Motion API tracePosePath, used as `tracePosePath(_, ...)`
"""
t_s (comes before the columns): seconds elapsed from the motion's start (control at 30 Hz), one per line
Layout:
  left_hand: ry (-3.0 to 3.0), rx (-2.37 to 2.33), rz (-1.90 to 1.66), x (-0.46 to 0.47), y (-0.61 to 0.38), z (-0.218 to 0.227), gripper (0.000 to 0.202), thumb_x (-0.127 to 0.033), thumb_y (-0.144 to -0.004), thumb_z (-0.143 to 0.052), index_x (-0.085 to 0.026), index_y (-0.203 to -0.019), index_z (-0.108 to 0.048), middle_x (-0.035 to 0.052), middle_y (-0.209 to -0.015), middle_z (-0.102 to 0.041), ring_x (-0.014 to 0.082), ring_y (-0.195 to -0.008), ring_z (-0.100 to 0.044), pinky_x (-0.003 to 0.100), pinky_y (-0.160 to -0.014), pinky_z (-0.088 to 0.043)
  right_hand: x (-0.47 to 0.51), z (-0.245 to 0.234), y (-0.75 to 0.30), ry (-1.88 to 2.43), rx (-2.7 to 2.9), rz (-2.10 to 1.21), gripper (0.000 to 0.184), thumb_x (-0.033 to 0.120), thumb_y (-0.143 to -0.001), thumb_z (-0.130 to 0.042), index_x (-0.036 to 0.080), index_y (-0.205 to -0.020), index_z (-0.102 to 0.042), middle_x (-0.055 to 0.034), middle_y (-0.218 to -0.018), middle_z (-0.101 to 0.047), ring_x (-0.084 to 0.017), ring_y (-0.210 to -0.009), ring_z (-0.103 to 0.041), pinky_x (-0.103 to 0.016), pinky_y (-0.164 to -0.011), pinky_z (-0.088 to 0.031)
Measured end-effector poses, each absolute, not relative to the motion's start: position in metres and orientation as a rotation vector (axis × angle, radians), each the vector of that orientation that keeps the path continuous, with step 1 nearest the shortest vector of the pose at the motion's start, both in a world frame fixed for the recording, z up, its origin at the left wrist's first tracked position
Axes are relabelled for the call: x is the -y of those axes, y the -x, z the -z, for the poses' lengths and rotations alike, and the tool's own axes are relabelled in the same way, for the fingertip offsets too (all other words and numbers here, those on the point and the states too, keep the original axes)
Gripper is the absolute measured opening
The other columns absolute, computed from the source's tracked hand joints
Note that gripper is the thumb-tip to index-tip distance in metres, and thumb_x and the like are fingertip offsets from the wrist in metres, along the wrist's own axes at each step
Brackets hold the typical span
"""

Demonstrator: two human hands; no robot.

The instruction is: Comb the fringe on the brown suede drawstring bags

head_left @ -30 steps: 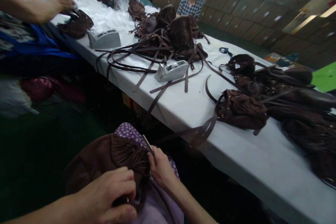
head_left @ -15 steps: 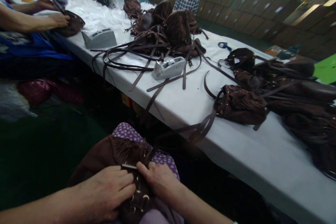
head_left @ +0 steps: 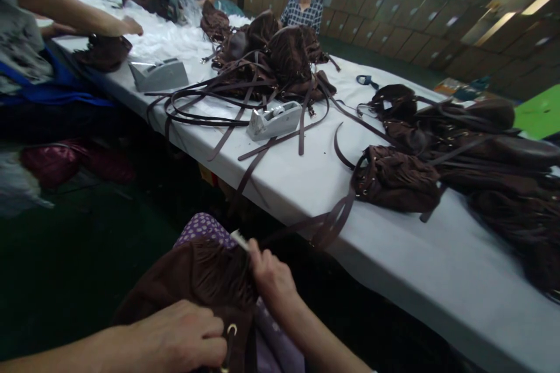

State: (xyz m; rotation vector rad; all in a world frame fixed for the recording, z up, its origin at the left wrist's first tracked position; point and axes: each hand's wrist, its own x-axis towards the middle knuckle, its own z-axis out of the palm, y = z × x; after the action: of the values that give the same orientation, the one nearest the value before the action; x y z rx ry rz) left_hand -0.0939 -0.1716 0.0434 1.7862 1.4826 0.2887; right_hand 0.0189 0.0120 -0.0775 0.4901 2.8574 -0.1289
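Observation:
A brown fringed bag [head_left: 196, 277] lies on my lap over purple dotted cloth [head_left: 199, 230]. My left hand [head_left: 184, 338] is closed on the bag's near edge, beside a metal ring [head_left: 231, 330]. My right hand [head_left: 269, 277] pinches a small pale flat tool [head_left: 239, 239] at the top of the bag's fringe. The tool's shape is hard to make out.
A long white table [head_left: 306, 175] runs along the right, with piles of brown bags [head_left: 396, 178], loose straps [head_left: 205, 111] and two tape dispensers [head_left: 273, 118]. Another person's arm [head_left: 79, 14] reaches over the far left end. A person in a checked shirt [head_left: 301, 9] sits beyond.
My right hand moved up from the bag's middle to the fringe's top edge, taking the pale tool along. My left hand slid lower toward the ring. The other person's arm shifted.

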Motion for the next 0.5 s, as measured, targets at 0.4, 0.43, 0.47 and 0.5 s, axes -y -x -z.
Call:
tracePosePath(0.4, -1.758, -1.477, -0.24, 0.18, 0.094, -0.039, 0.017, -0.012, -0.079, -0.064, -0.021, -0.085, -0.051, -0.0017, -0.091, -0.064, 0.0163, -0.08, -0.057, 0.028, -0.067, -0.039, -0.001, 0.097, -0.028, -0.76, -2.677, 0.234, 0.04, 0.004, -0.09, -0.033, 0.018, -0.125, -0.044, -0.01, -0.094, -0.065, -0.022, -0.079, -0.069, -0.03, -0.065, -0.053)
tracePosePath(0.43, -1.709, -1.495, -0.27, 0.18, 0.094, -0.037, 0.017, -0.014, -0.078, -0.065, -0.021, -0.085, -0.051, -0.0016, -0.091, -0.063, 0.0159, -0.08, -0.057, 0.027, -0.068, -0.039, 0.006, 0.094, -0.026, -0.69, -2.704, 0.276, 0.039, 0.007, -0.091, -0.034, 0.019, -0.127, -0.043, -0.0098, -0.095, -0.066, -0.021, -0.081, -0.069, -0.03, -0.067, -0.053)
tracePosePath(0.47, -1.669, -1.507, -0.293, 0.18, 0.093, -0.035, 0.017, -0.015, -0.077, -0.066, -0.021, -0.084, -0.051, -0.0015, -0.091, -0.063, 0.0158, -0.08, -0.056, 0.027, -0.068, -0.038, 0.011, 0.091, -0.023, -0.618, -2.722, 0.315, 0.038, 0.01, -0.092, -0.036, 0.02, -0.128, -0.042, -0.0097, -0.097, -0.066, -0.021, -0.084, -0.069, -0.029, -0.07, -0.053)
tracePosePath(0.5, -1.648, -1.509, -0.31, 0.18, 0.093, -0.033, 0.018, -0.016, -0.076, -0.067, -0.021, -0.082, -0.05, -0.0017, -0.091, -0.063, 0.0158, -0.08, -0.056, 0.027, -0.068, -0.038, 0.011, 0.088, -0.021, -0.573, -2.722, 0.339, 0.038, 0.012, -0.092, -0.038, 0.02, -0.129, -0.041, -0.0099, -0.098, -0.066, -0.021, -0.087, -0.068, -0.029, -0.072, -0.052)
